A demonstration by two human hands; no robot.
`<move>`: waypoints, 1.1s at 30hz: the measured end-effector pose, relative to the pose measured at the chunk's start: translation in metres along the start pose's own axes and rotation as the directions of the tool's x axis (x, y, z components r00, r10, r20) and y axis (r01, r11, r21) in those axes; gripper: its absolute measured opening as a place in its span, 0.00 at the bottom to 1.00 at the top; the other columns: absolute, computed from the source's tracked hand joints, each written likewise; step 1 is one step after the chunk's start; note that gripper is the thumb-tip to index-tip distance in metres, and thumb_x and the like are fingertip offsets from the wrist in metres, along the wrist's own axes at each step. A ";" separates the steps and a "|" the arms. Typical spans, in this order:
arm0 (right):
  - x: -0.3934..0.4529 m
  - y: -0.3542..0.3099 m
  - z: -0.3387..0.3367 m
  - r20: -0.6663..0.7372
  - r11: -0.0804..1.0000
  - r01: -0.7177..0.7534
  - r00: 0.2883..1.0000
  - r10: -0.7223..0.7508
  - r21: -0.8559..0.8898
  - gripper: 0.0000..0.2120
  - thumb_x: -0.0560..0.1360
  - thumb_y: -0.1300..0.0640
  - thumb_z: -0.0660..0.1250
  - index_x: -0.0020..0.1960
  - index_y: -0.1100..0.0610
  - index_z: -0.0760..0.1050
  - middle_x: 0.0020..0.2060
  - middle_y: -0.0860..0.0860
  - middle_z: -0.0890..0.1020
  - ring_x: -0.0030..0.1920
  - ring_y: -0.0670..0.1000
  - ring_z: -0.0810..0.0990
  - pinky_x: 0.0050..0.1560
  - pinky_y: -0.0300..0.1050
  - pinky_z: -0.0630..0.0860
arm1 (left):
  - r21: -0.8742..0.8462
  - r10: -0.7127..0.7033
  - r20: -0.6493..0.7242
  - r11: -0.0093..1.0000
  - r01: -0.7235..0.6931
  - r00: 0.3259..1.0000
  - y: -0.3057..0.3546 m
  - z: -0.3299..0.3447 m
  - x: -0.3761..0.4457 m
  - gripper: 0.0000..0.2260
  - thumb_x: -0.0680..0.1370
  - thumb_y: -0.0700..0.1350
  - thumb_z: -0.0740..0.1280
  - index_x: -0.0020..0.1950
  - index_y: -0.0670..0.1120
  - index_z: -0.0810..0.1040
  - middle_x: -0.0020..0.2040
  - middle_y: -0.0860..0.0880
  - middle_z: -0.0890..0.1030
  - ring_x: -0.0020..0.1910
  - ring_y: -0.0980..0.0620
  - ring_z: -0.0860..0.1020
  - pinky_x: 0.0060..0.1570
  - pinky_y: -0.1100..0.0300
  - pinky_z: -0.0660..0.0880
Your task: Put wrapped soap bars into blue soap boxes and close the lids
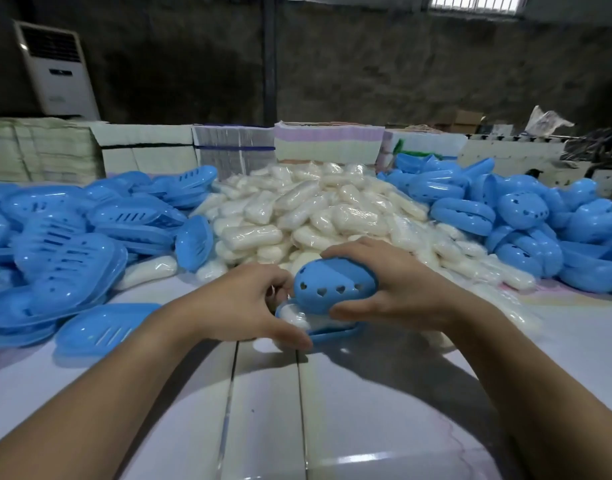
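Centrally on the white table (332, 410), right hand (394, 292) curled around a blue heart-holed lid (332, 285), tilted over the soap box base (335, 331), wrapped soap bar (294, 315) inside, left hand (242, 306) gripping that base's near edge, soap pile (315, 209) behind.

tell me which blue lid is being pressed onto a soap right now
The heart-holed lid under the right hand, tilted over the wrapped soap in the tray the left hand steadies; the other lids lie heaped at the sides.
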State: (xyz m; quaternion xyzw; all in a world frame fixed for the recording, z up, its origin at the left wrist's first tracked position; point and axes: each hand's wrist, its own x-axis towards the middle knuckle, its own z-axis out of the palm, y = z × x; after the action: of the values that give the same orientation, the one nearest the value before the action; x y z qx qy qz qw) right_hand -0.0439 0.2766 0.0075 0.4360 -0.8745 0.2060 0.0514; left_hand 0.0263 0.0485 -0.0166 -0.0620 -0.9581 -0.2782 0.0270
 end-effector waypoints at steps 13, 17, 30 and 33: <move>-0.002 -0.008 0.018 0.012 0.983 0.181 0.983 -0.181 0.013 0.31 0.69 0.44 0.76 0.70 0.44 0.72 0.55 0.45 0.77 0.55 0.48 0.71 0.58 0.43 0.69 | -0.119 0.054 0.075 0.992 -0.044 0.996 0.000 -0.015 -0.008 0.31 0.58 0.57 0.81 0.57 0.68 0.73 0.51 0.66 0.77 0.51 0.59 0.80 0.53 0.51 0.81; 0.001 -0.010 0.028 0.135 0.981 0.190 0.974 -0.183 -0.040 0.33 0.70 0.38 0.72 0.73 0.38 0.65 0.57 0.42 0.73 0.57 0.45 0.68 0.59 0.46 0.70 | -0.066 0.077 0.080 0.995 -0.072 0.994 0.000 -0.019 -0.010 0.25 0.65 0.53 0.82 0.57 0.66 0.76 0.54 0.61 0.77 0.52 0.58 0.78 0.56 0.51 0.79; -0.001 0.005 0.014 0.133 0.932 0.088 0.981 -0.143 0.353 0.28 0.67 0.50 0.77 0.64 0.35 0.73 0.56 0.34 0.76 0.57 0.40 0.77 0.52 0.31 0.74 | -0.033 0.148 -0.053 0.988 -0.150 0.988 0.006 -0.007 -0.006 0.24 0.61 0.62 0.77 0.56 0.61 0.80 0.50 0.62 0.78 0.52 0.63 0.75 0.52 0.55 0.78; -0.003 0.009 0.006 0.163 0.935 0.068 0.978 -0.132 0.348 0.30 0.67 0.53 0.79 0.65 0.38 0.74 0.57 0.36 0.78 0.57 0.41 0.78 0.53 0.33 0.76 | -0.042 0.140 -0.085 0.989 -0.144 0.987 0.008 -0.006 -0.006 0.22 0.63 0.62 0.74 0.55 0.59 0.81 0.49 0.63 0.78 0.52 0.62 0.76 0.52 0.56 0.78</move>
State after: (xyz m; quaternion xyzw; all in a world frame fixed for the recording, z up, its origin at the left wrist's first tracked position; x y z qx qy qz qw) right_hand -0.0481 0.2809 -0.0020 0.4995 -0.8033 0.3100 -0.0950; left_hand 0.0337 0.0511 -0.0074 -0.1191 -0.9425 -0.3007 0.0844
